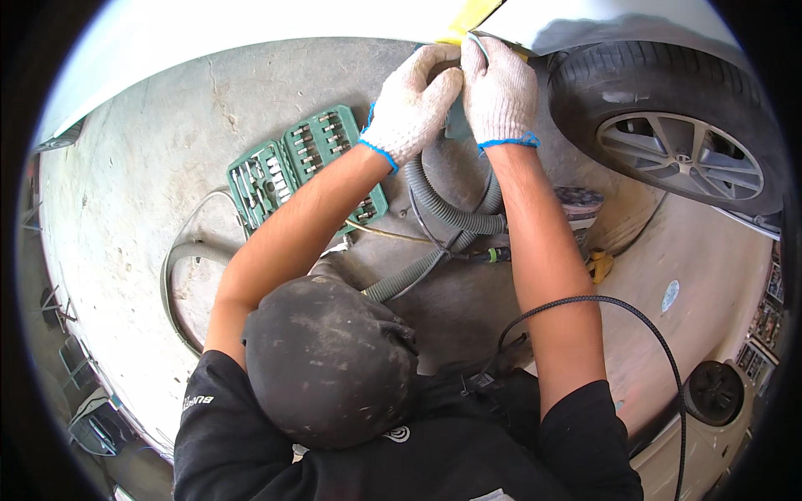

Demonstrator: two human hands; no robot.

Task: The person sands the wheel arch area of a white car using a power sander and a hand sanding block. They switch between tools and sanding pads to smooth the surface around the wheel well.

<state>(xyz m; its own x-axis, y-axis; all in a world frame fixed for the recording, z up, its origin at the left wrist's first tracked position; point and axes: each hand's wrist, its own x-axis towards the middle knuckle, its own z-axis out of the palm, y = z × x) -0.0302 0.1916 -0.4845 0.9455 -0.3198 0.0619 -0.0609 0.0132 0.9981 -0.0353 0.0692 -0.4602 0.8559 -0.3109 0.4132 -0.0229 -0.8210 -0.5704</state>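
Both my hands wear white knitted gloves with blue cuffs and meet at the lower edge of a white car body panel [284,18]. Yellow tape or sheet [473,17] covers a piece of the panel just above my fingers. My left hand [415,98] is closed, thumb against fingers, close to that edge; whatever it pinches is hidden. My right hand [501,88] is closed beside it, with a thin pale-green strip [479,43] showing between its fingers. What the strip belongs to is too small to tell.
A car wheel [681,154] stands right of my hands. On the concrete floor lie an opened green socket set [288,159], ribbed grey hoses [447,213], a thin cable and a yellow tool [599,265]. My bent, dark-covered knee [330,363] rises below; a black braided cable [643,321] crosses my right arm.
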